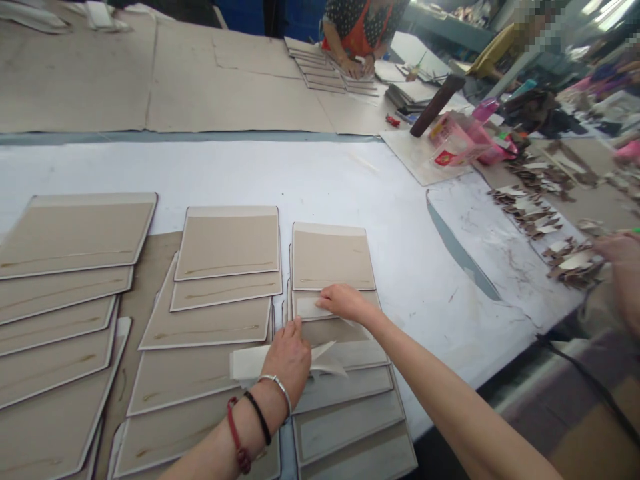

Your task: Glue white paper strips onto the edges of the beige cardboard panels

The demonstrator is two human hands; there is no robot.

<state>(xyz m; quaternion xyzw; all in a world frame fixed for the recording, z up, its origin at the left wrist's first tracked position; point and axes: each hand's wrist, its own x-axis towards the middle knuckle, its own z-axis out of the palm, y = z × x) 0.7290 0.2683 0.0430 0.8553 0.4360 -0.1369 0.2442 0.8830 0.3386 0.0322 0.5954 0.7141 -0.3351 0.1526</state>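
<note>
My left hand (287, 353), with bracelets at the wrist, is closed around a bundle of white strips (247, 363) that sticks out on both sides of it. Its fingertips reach the left edge of the right-hand row of beige panels (333, 260). My right hand (345, 303) has its fingers together on the end of a single white strip (307, 308), which lies across a panel just below the top one. Lower panels in this row carry pale strips (345, 383) along their width.
Two more rows of overlapping beige panels (227, 240) lie left, each panel with a thin brownish streak. At the right are a pink basket (457, 140), piles of small brown and white pieces (530, 213) and someone's hand (620, 247). Across the table a person (357, 40) handles similar panels.
</note>
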